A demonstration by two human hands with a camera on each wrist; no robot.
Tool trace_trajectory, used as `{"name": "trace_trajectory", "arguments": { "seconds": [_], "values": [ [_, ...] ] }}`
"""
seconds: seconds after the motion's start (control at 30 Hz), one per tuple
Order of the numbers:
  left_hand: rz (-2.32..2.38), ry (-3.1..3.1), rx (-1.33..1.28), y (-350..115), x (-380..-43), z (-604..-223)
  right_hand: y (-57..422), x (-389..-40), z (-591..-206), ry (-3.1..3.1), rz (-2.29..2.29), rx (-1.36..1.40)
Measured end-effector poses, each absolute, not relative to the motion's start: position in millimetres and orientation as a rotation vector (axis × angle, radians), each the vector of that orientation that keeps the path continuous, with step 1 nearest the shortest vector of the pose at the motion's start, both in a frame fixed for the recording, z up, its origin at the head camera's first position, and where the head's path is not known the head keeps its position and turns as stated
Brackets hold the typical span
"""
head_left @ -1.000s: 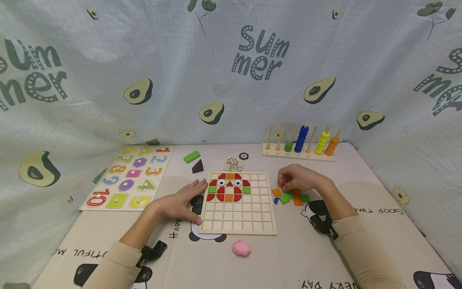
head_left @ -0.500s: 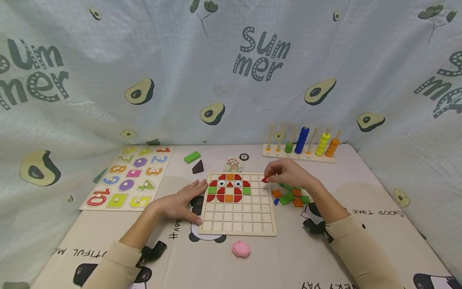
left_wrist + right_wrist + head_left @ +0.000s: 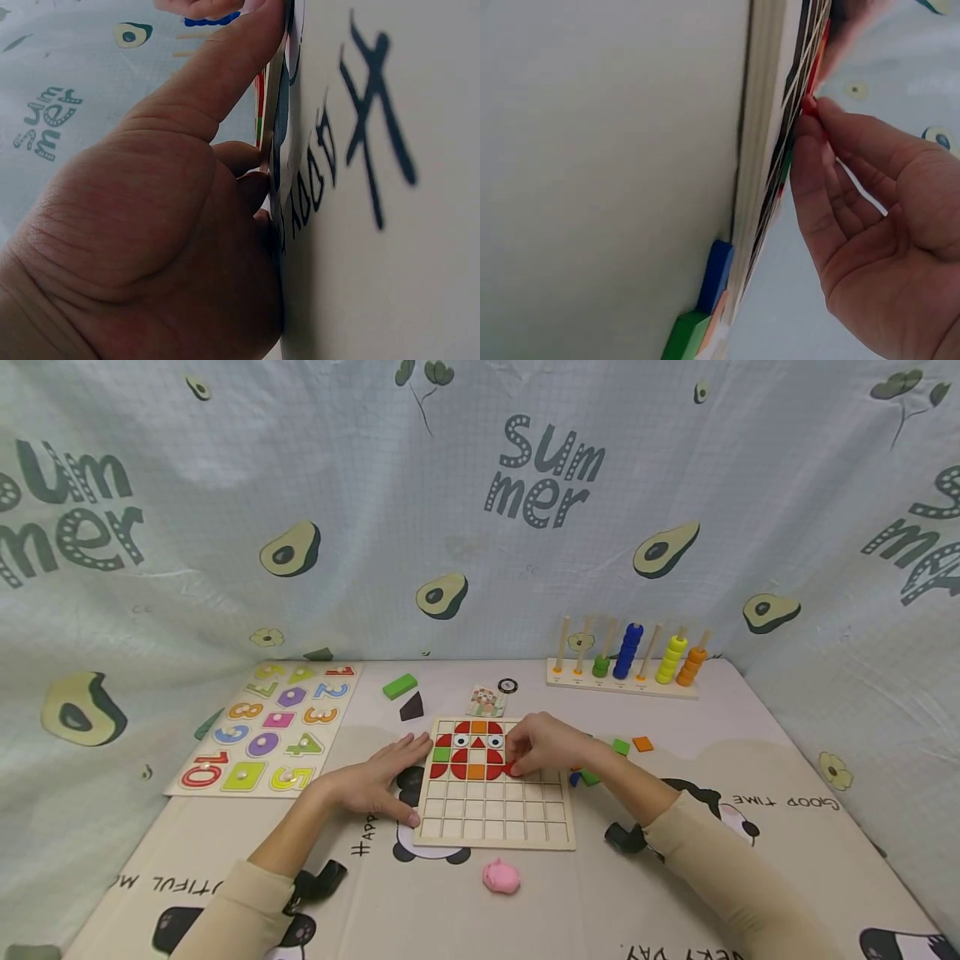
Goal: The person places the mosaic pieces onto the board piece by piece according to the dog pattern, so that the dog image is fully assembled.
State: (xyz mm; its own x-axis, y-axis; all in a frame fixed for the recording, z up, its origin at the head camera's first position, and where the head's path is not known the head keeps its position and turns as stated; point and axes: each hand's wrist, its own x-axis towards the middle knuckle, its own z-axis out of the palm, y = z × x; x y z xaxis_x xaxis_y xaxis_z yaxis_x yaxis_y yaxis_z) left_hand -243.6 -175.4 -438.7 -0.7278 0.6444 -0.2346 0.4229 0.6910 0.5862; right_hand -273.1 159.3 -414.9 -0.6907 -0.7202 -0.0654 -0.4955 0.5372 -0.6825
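In the head view a wooden grid board (image 3: 493, 810) lies on the table, with red, orange, green and eye-printed tiles (image 3: 476, 752) forming a face-like pattern in its upper rows. My right hand (image 3: 551, 745) pinches a small red tile (image 3: 507, 769) between thumb and fingertips, at the pattern's lower right corner. Its outline is mostly covered by the fingers; the right wrist view shows the red tile (image 3: 810, 106) right at the board's surface. My left hand (image 3: 369, 783) rests with fingers spread along the board's left edge, holding nothing.
Loose tiles lie right of the board, partly under my right forearm: orange (image 3: 642, 743), green (image 3: 621, 747) and blue (image 3: 575, 779). A number puzzle (image 3: 262, 727) is at left, a peg abacus (image 3: 621, 678) at back right. A pink pig figure (image 3: 501, 876) sits in front.
My right hand has picked up the red tile from the loose pile and carried it left over the board, down to the pattern's lower right. The left hand has stayed still.
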Motion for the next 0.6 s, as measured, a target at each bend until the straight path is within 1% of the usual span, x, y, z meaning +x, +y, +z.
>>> {"name": "trace_trajectory", "arguments": {
  "seconds": [0.27, 0.6],
  "values": [
    [0.709, 2.473, 0.831, -175, -243, -438, 156, -267, -410, 2.518, -0.811, -0.94],
    [0.715, 2.467, 0.82, -175, -242, -437, 160, -261, -413, 2.55, -0.761, -0.944]
  ]
}}
